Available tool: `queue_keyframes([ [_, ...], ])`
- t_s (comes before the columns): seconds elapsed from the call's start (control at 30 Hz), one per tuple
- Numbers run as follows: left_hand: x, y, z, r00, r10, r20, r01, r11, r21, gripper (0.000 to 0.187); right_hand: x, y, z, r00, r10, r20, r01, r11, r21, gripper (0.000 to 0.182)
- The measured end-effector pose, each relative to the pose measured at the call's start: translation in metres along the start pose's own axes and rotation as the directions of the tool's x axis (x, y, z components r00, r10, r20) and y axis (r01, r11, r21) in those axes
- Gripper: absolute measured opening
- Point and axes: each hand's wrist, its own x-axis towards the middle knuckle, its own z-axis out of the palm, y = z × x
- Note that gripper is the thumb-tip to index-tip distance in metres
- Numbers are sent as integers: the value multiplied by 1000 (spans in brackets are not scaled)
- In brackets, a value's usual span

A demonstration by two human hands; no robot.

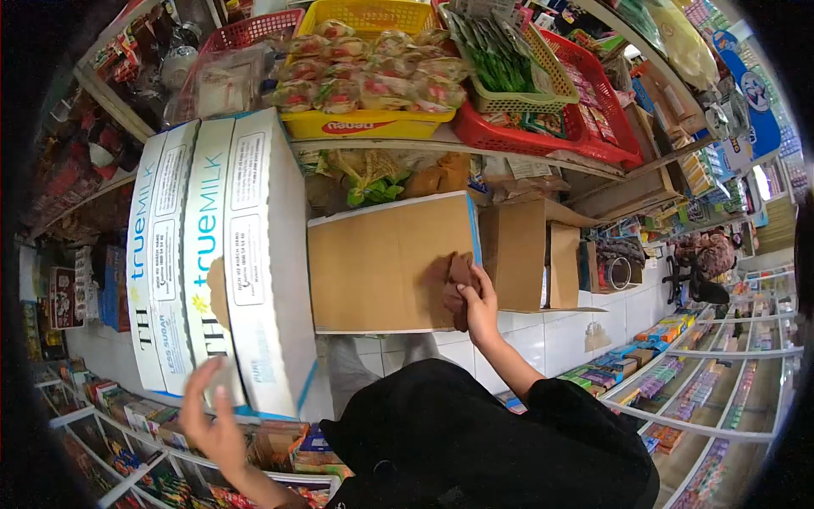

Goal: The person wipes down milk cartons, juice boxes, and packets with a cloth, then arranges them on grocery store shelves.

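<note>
A: Quick one. Right hand [482, 310]?
B: Grip closed around a bunched brown cloth [459, 288], over the right end of the brown box [373, 271]. Use that box as landmark.

A: Left hand?
B: Grip open, fingers loosely spread, left of the brown box, at the near end of the TH true MILK cartons [212, 204]. Touching or just short, can't tell.

A: Handling?
B: Cloth looks soft, light, crumples easily; any bunched fold works, nothing to break. Brown box looks stiff, flat-faced; weight unclear. I'd hold it by opposite edges.

A: And the cartons?
B: Standing left of the brown box. Probably heavy if full, stiff, maybe a bit slick on the printed faces. Best held low with both hands, not by the torn-looking brown patch [219, 293].

A: Containers?
B: Beyond the brown box, on the shelf [390, 144]: yellow basket [407, 123] full of wrapped round items [373, 87], probably easily bruised. Beyond and right of it: light-green basket [524, 103] with green packets [509, 78], and red basket [492, 136] with pink packets [593, 110]. Just right of the brown box: open cardboard box [515, 254], contents unclear.
</note>
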Motion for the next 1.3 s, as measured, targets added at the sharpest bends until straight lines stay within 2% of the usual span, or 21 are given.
queue_keyframes([
  [0.1, 35, -57, -38, 994, 46, -96, -39, 997, 73, 24, -12, -54, 48, 984, 157, 88, -176, 947, 271, 42],
  [0.2, 75, -101, -60, 989, 140, -50, -129, 977, 169, 29, -47, -101, 108, 967, 191, 171, -243, 895, 373, 44],
  [0.23, 84, -112, -66, 986, 165, -34, -156, 971, 184, 32, -62, -98, 127, 973, 149, 174, -195, 938, 287, 47],
  [0.27, 89, -123, -70, 986, 161, 32, -164, 961, 222, 33, -82, -113, 145, 950, 134, 280, -192, 963, 190, 53],
  [0.33, 99, -141, -72, 971, 172, 168, -217, 926, 308, 36, -121, -102, 188, 911, -184, 368, 134, 979, 156, 57],
  [0.37, 103, -143, -74, 972, 163, 170, -197, 958, 208, 38, -124, -59, 192, 927, -94, 364, -46, 932, 359, 62],
  [0.4, 101, -142, -72, 972, 142, 186, -162, 982, 95, 40, -126, -16, 197, 935, -4, 356, -205, 811, 548, 67],
  [0.43, 102, -139, -70, 978, 81, 190, -88, 996, 25, 42, -120, -16, 196, 928, 95, 360, -280, 814, 509, 67],
  [0.47, 100, -141, -70, 975, 98, 201, -117, 989, 86, 41, -111, -41, 204, 920, 166, 356, -314, 856, 411, 67],
  [0.53, 101, -144, -73, 970, 143, 197, -186, 958, 218, 40, -103, -78, 223, 918, 192, 347, -315, 885, 344, 67],
  [0.57, 98, -148, -71, 974, 93, 206, -133, 974, 185, 41, -105, -91, 228, 921, 196, 336, -310, 892, 330, 67],
  [0.67, 98, -153, -71, 959, 196, 206, -251, 924, 290, 42, -126, -118, 234, 918, 224, 327, -316, 911, 264, 66],
  [0.7, 98, -156, -70, 953, 234, 195, -281, 920, 272, 48, -135, -122, 236, 915, 234, 329, -320, 917, 237, 66],
  [0.8, 100, -149, -77, 956, 120, 267, -157, 980, 125, 51, -167, -130, 236, 898, 282, 339, -344, 929, 136, 66],
  [0.83, 99, -153, -77, 954, 152, 258, -182, 978, 98, 57, -174, -132, 235, 891, 302, 338, -353, 930, 101, 66],
  [1.03, 104, -157, -85, 929, 148, 338, -155, 988, -7, 55, -203, -148, 226, 865, 410, 291, -422, 906, -22, 66],
  [1.3, 104, -159, -88, 906, 134, 401, -140, 990, -14, 54, -117, -167, 239, 915, 347, 205, -355, 935, 1, 66],
])
